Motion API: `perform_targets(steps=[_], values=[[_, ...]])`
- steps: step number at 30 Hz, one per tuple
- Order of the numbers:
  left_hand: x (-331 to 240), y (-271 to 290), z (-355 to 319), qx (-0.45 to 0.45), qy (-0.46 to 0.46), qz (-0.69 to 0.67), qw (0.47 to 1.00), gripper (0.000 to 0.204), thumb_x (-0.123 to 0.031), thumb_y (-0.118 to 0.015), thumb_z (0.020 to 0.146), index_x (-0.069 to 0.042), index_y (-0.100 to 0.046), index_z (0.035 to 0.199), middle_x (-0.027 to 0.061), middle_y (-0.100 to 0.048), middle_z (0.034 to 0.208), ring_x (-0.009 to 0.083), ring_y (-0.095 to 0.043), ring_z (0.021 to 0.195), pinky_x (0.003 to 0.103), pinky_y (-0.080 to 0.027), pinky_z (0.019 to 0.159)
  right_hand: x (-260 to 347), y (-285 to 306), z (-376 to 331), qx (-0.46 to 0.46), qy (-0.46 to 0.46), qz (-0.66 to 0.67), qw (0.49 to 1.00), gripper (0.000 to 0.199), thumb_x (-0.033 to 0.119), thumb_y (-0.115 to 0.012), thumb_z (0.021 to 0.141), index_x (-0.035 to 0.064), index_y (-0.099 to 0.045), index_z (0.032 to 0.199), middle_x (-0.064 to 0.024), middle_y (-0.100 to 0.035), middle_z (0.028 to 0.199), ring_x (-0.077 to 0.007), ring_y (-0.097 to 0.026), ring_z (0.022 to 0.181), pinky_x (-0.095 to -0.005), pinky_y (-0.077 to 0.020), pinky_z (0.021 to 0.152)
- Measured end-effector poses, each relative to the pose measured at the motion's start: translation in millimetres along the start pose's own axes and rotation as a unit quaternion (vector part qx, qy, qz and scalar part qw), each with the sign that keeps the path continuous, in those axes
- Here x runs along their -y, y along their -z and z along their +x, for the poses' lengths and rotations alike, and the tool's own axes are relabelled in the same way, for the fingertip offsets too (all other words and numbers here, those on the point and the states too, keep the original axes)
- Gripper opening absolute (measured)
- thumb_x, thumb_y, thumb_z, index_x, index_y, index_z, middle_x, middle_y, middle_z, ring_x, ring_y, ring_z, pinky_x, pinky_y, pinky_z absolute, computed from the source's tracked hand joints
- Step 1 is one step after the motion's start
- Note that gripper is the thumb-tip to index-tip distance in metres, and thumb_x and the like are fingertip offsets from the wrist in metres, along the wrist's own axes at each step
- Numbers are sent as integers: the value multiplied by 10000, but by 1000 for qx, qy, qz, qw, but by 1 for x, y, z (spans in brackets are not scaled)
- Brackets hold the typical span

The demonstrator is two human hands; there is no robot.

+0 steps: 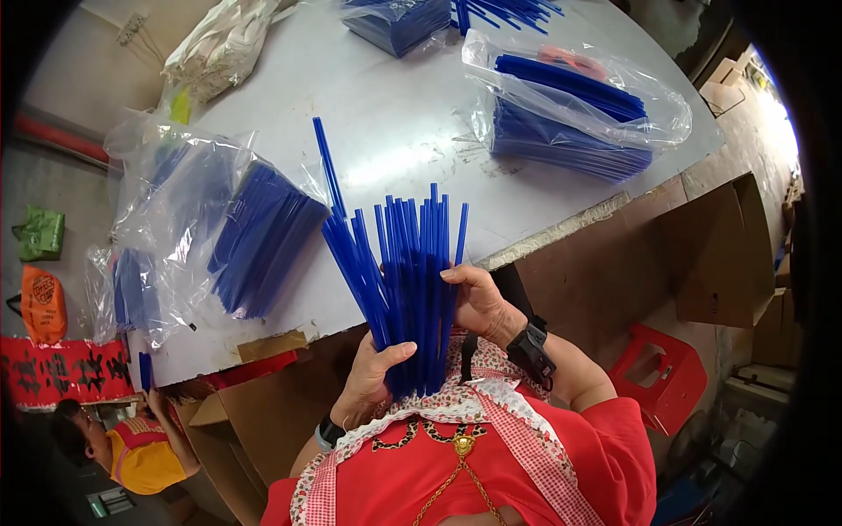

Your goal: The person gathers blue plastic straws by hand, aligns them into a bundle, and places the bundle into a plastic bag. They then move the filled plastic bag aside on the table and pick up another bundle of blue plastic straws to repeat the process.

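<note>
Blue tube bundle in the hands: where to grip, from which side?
Probably the lower half of the blue tube bundle, cupped from both sides: there the tubes gather narrowly, while the uneven upper ends fan out, so a top grip would likely miss some. The left hand holds low at left, the right hand near mid-length at right.

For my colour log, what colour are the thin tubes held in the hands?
The held tubes are deep blue, shown best in the head view.

Two hands point(481, 304), one bundle of blue tubes point(405, 294) (over a dozen), perhaps four bagged stacks point(570, 145), one red stool point(680, 386).
</note>
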State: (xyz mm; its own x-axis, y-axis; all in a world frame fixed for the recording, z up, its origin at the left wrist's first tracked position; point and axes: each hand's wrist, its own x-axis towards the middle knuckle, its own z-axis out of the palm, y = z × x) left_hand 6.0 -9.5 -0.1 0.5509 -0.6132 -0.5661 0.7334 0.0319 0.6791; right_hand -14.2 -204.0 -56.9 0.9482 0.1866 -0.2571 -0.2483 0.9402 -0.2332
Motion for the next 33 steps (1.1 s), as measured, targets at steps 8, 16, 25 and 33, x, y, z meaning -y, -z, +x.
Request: perform_targets(steps=[8, 16, 25, 33], values=[[1, -5, 0, -20, -11, -2, 1000, 479, -68, -734, 782, 11, -536, 1210, 138, -656, 1083, 211, -660, 928, 365, -555, 839, 0, 4, -1, -4, 3, -1, 1000, 616, 197, -619, 756, -29, -487, 1313, -190, -572, 1273, -291, -561, 1160, -462, -383, 1057], [5, -2, 1, -38, -2, -22, 999, 448, -69, -714, 812, -3, -541, 1219, 129, -646, 1115, 207, -644, 974, 364, -536, 864, 1, 7, -4, -9, 13, 6, 1000, 612, 211, -612, 762, -13, -491, 1319, -189, -570, 1274, -295, -556, 1166, -482, -378, 1056], [10, 5, 1, -68, -10, -36, 997, 420, -99, -688, 852, -27, -544, 1240, 101, -610, 1200, 195, -593, 1076, 360, -464, 953, 2, 1, -5, 25, 21, 28, 999, 678, 221, -610, 756, 0, -426, 1371, -224, -477, 1369, -323, -487, 1250, -490, -344, 1083], [13, 5, 0, -64, -19, 0, 998, 383, -74, -682, 859, -52, -565, 1224, 84, -633, 1162, 192, -601, 1061, 361, -470, 953, 4, -5, -7, 62, 19, 26, 998, 724, 224, -612, 737, 3, -396, 1391, -243, -413, 1419, -345, -428, 1306, -493, -326, 1098]])
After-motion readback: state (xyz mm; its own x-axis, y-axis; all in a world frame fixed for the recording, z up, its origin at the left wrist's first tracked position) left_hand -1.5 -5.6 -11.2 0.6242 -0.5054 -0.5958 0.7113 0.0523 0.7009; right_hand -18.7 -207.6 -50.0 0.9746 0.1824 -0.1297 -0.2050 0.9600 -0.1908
